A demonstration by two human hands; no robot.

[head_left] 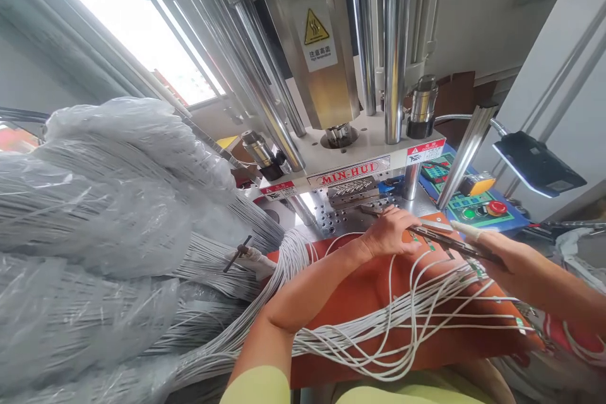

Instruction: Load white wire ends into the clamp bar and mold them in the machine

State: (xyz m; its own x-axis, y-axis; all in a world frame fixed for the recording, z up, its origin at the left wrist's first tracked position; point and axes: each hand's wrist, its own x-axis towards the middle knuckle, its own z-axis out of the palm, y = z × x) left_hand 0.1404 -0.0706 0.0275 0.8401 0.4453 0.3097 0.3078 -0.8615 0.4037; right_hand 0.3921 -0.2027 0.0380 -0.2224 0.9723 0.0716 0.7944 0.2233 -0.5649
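Observation:
A long, narrow dark metal bar (449, 243) with slots along it slants in front of the press, above a red-orange work surface (350, 278). My left hand (391, 231) is closed around its left end, fingers curled and thumb below. At the right end my right hand (502, 252) grips the bar, a white cover on one finger. White cables (360, 334) lie in loops beneath both hands. Some cable ends carry small green circuit boards (476, 267), partly hidden under the bar.
Ahead stands a vertical press (350, 170) with chrome columns, a perforated metal bed (326, 218) and a metal mold block (353, 189). A control box (487, 208) with buttons and a black lamp (540, 163) are at right. Plastic-wrapped cable bundles (108, 202) fill the left; a T-handle tool (237, 254) lies near them.

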